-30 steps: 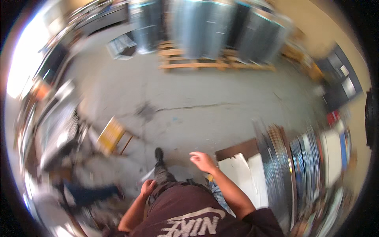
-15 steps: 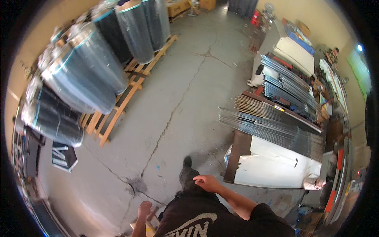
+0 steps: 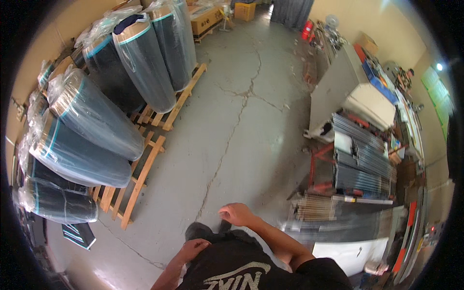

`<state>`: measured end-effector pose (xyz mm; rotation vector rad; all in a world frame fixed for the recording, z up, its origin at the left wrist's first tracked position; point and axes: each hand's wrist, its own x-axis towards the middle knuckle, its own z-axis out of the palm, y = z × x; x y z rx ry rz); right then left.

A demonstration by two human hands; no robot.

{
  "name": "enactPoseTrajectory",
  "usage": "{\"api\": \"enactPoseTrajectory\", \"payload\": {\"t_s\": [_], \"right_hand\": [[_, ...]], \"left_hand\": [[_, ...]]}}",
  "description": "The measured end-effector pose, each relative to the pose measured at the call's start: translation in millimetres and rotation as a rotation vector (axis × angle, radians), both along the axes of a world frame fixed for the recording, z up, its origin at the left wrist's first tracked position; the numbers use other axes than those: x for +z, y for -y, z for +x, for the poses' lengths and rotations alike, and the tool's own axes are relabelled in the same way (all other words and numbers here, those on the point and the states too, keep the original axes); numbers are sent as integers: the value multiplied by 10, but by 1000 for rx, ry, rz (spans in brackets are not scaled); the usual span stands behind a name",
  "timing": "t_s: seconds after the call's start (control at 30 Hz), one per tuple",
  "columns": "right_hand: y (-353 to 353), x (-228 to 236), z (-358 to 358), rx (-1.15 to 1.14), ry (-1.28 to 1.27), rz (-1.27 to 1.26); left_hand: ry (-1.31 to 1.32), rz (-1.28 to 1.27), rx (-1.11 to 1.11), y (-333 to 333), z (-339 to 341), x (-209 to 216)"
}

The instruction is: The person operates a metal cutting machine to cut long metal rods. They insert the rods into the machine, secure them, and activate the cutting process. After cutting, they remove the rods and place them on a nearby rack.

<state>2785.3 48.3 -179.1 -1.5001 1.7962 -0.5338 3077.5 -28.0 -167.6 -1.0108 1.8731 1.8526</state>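
My right hand (image 3: 237, 214) swings in front of my body at the lower middle, over the grey floor. Its fingers are loosely bent, and nothing shows in them. Lower and to the left, my left hand (image 3: 195, 248) hangs by the front of my dark trousers, fingers loosely stretched and holding nothing visible. Neither hand touches any of the goods around. Nearest on the right is a bench bearing a white sheet (image 3: 350, 253) and bundles of thin metal rods (image 3: 314, 208), blurred by motion.
Tall plastic-wrapped dark rolls (image 3: 145, 63) stand on wooden pallets (image 3: 140, 181) along the left. A cracked grey floor (image 3: 241, 130) runs ahead. On the right are a large pale cabinet (image 3: 333, 89), stacked metal strips (image 3: 362, 159) and a red fire extinguisher (image 3: 307, 30). Cardboard boxes (image 3: 207, 19) lie far back.
I have moved forward along the floor; pallets and bench have slid down and back in view. My left hand has swung forward and inward; the right hand has shifted slightly left.
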Motion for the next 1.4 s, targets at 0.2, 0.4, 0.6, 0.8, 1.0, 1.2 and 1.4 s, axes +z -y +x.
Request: {"api": "enactPoseTrajectory", "payload": {"t_s": [0.2,0.4,0.6,0.8,1.0,1.2,1.4], "right_hand": [[1893,-33,-1558,-91,424,-92],[2129,-2024,-3372,-886,622,325],[658,-3201,-3255,-391,-32,542],[1387,-3410,-3523,-81,161,789],[3567,-3196,-6711,-527,66,766],[6046,-2244,-11679,-1127,-58,14],[8547,-570,-14498,-1160,427,-328]], "left_hand": [[-92,-10,46,1431,-1207,-326],[-120,126,123,3537,-2948,-526],[-198,-624,-504,5985,-5597,-843],[-233,-90,-76,8200,-7990,-1293],[313,-413,-161,8874,-8395,-2216],[386,-136,-79,8635,-9622,-2138],[549,-82,20,9625,-11206,-2221]]}}
